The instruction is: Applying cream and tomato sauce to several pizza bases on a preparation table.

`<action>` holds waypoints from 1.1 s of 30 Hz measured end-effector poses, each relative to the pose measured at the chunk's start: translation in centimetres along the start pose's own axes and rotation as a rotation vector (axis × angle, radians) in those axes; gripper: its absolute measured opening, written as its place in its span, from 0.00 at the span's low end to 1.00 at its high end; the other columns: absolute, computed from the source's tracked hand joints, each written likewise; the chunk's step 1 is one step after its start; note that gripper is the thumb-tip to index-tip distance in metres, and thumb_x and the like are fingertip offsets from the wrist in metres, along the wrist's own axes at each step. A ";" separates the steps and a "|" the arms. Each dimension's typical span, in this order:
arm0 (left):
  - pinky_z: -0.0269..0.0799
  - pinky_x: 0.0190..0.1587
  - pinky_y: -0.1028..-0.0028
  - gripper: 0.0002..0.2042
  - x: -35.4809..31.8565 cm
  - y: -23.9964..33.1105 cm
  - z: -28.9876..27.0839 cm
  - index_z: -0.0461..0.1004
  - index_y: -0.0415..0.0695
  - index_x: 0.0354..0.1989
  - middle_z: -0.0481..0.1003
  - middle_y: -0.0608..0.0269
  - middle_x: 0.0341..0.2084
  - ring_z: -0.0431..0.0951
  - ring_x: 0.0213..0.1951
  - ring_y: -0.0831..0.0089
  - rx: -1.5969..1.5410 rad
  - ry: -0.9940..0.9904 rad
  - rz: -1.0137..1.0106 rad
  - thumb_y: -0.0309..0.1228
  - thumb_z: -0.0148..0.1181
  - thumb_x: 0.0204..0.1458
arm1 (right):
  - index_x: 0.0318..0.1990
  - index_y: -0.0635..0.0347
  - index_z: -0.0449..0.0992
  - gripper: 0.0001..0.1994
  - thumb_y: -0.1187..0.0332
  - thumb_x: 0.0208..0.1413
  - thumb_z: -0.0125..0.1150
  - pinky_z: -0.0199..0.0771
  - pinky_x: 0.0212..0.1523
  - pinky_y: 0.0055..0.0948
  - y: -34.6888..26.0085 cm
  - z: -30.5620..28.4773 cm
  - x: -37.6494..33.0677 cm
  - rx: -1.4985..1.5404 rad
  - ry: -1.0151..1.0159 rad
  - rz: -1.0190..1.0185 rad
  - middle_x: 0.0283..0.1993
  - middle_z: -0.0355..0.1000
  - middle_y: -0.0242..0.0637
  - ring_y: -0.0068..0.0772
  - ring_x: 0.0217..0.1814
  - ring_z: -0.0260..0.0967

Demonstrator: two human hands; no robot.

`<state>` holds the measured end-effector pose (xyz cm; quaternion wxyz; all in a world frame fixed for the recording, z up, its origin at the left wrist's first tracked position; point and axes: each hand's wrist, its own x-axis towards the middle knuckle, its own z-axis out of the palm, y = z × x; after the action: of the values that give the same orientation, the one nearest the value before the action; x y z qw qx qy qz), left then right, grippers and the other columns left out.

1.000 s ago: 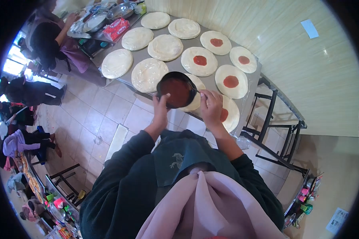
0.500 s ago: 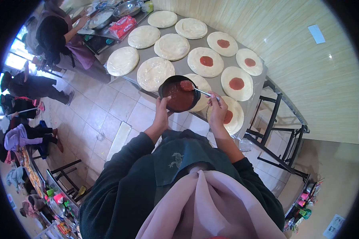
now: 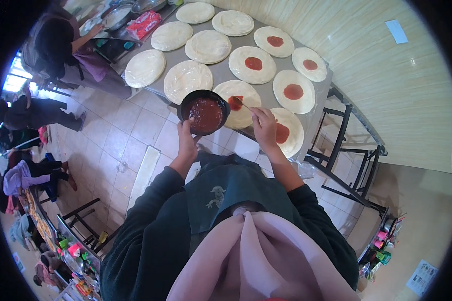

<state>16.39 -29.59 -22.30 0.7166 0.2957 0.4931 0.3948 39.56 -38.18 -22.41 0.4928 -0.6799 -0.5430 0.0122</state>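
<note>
My left hand (image 3: 187,143) grips the near rim of a black bowl (image 3: 182,106) holding red sauce (image 3: 204,115), its thumb over the edge. In my right hand (image 3: 264,125) is a spoon (image 3: 242,104), its bowl down on a round of dough (image 3: 247,118) beside the black bowl. A red patch of sauce (image 3: 234,102) lies under the spoon. To the right, another dough round (image 3: 294,140) carries sauce and is partly covered by my right hand. Several more rounds farther off have sauce in their middles; those at the left, like this pale round (image 3: 188,80), are plain.
The dough lies on a grey table (image 3: 266,95) against a panelled wall (image 3: 336,25). At the far left a person (image 3: 60,50) works by metal bowls and a red packet (image 3: 143,25). Black metal frames (image 3: 339,145) stand to the right. Other people are at the left on the tiled floor (image 3: 115,135).
My right hand has moved the spoon from over the bowl down onto the near dough round, where a red patch now shows. The bowl has shifted slightly left.
</note>
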 end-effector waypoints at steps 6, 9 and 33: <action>0.64 0.50 0.56 0.24 -0.7 -0.2 1.0 0.55 0.46 0.52 0.61 0.57 0.48 0.63 0.52 0.65 0.012 0.022 0.007 0.42 0.53 0.49 | 0.38 0.61 0.76 0.06 0.73 0.53 0.55 0.66 0.42 0.34 -2.9 -2.0 1.1 0.228 0.143 0.143 0.35 0.72 0.40 0.41 0.39 0.68; 0.65 0.50 0.56 0.21 -1.6 0.1 2.7 0.57 0.47 0.50 0.61 0.58 0.47 0.64 0.51 0.64 0.035 0.035 -0.011 0.42 0.52 0.50 | 0.37 0.61 0.76 0.06 0.74 0.53 0.55 0.65 0.42 0.33 -4.8 -3.2 1.8 0.222 0.094 0.025 0.35 0.72 0.40 0.40 0.38 0.69; 0.63 0.51 0.57 0.26 -0.3 -0.9 2.4 0.53 0.45 0.54 0.62 0.57 0.48 0.63 0.52 0.67 0.015 -0.059 -0.079 0.42 0.52 0.49 | 0.41 0.66 0.76 0.10 0.69 0.59 0.52 0.65 0.35 0.17 -2.6 -1.8 0.0 0.744 0.332 0.720 0.31 0.74 0.34 0.18 0.31 0.65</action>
<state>18.82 -30.40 -22.07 0.7437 0.2929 0.4859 0.3536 38.67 -39.53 -19.72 0.7439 -0.5953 -0.1498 0.2641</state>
